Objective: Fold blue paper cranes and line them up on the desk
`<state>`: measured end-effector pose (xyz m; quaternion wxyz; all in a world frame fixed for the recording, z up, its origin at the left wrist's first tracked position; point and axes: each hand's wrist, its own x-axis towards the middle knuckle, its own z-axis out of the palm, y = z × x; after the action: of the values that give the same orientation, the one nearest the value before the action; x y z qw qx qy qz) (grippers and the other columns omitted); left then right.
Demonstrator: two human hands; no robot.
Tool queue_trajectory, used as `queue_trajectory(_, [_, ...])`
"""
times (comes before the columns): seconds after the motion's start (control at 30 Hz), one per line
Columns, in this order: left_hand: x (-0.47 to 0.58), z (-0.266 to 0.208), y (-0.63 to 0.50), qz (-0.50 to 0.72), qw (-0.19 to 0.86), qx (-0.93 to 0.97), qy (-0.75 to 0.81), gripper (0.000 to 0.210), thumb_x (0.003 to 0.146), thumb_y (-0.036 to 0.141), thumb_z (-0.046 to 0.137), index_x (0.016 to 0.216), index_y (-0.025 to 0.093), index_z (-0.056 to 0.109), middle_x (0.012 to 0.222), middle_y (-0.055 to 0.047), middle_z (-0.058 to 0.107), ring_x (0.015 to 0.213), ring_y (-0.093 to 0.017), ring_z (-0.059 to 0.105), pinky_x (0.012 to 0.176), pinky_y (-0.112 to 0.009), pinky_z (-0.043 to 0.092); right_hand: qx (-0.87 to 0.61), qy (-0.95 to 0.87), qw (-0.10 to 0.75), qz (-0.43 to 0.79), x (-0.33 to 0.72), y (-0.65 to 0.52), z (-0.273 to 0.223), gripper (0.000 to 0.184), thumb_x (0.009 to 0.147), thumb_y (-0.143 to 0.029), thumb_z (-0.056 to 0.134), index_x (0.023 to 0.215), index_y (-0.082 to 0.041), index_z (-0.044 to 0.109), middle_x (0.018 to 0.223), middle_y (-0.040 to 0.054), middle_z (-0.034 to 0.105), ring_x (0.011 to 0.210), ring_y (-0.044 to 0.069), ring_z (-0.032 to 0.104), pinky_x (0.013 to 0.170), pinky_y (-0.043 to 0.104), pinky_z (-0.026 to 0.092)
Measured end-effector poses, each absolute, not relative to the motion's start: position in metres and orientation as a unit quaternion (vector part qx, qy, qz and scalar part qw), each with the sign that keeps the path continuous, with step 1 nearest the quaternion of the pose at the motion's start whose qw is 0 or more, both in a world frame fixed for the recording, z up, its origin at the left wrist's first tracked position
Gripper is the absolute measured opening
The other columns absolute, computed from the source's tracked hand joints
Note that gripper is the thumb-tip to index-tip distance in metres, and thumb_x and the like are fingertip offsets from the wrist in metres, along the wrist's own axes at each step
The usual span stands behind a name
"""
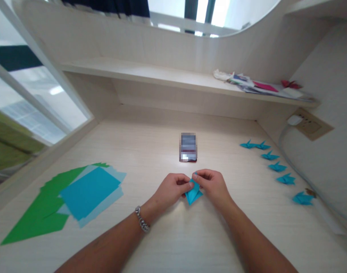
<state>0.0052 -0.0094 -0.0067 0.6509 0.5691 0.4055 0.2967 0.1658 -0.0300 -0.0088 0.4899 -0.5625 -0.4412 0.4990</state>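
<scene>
Left hand (173, 187): pinching the blue fold (193, 192) from its left side, bracelet (142, 219) at the wrist
Right hand (211, 185): gripping the same fold from its right, fingers curled over the top
Fold: pinned between both hands, low over the tabletop (168, 242), just this side of the phone (188, 147)
Sheets (77, 197): green and blue, well left of the fold
Cranes (275, 167): blue, in a row well to its right
</scene>
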Motion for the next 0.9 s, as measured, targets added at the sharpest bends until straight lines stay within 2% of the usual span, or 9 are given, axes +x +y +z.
queue_trajectory(0.27, [0.0061, -0.0019, -0.0112, 0.296, 0.652, 0.569, 0.405, 0.015, 0.071, 0.027, 0.068, 0.067, 0.012, 0.069, 0.059, -0.002, 0.060, 0.052, -0.012, 0.050, 0.055, -0.026, 0.040, -0.560, -0.404, 0.500, 0.522, 0.1652, -0.0306, -0.0066, 0.024, 0.062, -0.035, 0.077, 0.075, -0.015, 0.073, 0.064, 0.0030, 0.067, 0.055, 0.013, 0.055, 0.053, 0.026, 0.043])
queue_trajectory(0.5, [0.0066, -0.0019, -0.0120, 0.288, 0.635, 0.588, 0.410, 0.014, 0.072, 0.025, 0.067, 0.069, 0.012, 0.070, 0.063, -0.003, 0.063, 0.056, -0.013, 0.052, 0.056, -0.026, 0.040, -0.550, -0.398, 0.527, 0.511, 0.1711, -0.0287, -0.0035, 0.024, 0.070, -0.039, 0.071, 0.078, -0.016, 0.072, 0.067, 0.0025, 0.065, 0.058, 0.012, 0.054, 0.050, 0.023, 0.041])
queue_trajectory(0.6, [0.0065, -0.0016, -0.0117, 0.289, 0.638, 0.577, 0.419, 0.016, 0.072, 0.027, 0.067, 0.069, 0.012, 0.069, 0.061, -0.003, 0.061, 0.054, -0.013, 0.051, 0.054, -0.026, 0.040, -0.550, -0.419, 0.512, 0.510, 0.1717, -0.0281, -0.0039, 0.027, 0.073, -0.042, 0.067, 0.081, -0.016, 0.071, 0.071, 0.0029, 0.066, 0.059, 0.013, 0.055, 0.050, 0.023, 0.042])
queue_trajectory(0.73, [0.0058, -0.0011, -0.0111, 0.293, 0.633, 0.584, 0.416, 0.017, 0.073, 0.028, 0.067, 0.066, 0.012, 0.068, 0.059, -0.002, 0.060, 0.052, -0.012, 0.051, 0.053, -0.025, 0.041, -0.551, -0.482, 0.483, 0.480, 0.1693, -0.0294, -0.0078, 0.023, 0.068, -0.037, 0.071, 0.075, -0.016, 0.069, 0.065, 0.0014, 0.065, 0.057, 0.014, 0.055, 0.055, 0.026, 0.044])
queue_trajectory(0.9, [0.0066, 0.0003, -0.0121, 0.283, 0.642, 0.578, 0.415, 0.017, 0.073, 0.028, 0.067, 0.066, 0.012, 0.068, 0.058, -0.002, 0.059, 0.051, -0.012, 0.050, 0.053, -0.025, 0.041, -0.565, -0.498, 0.487, 0.441, 0.1669, -0.0309, -0.0090, 0.022, 0.072, -0.038, 0.068, 0.073, -0.016, 0.069, 0.064, 0.0012, 0.064, 0.057, 0.014, 0.054, 0.055, 0.026, 0.043])
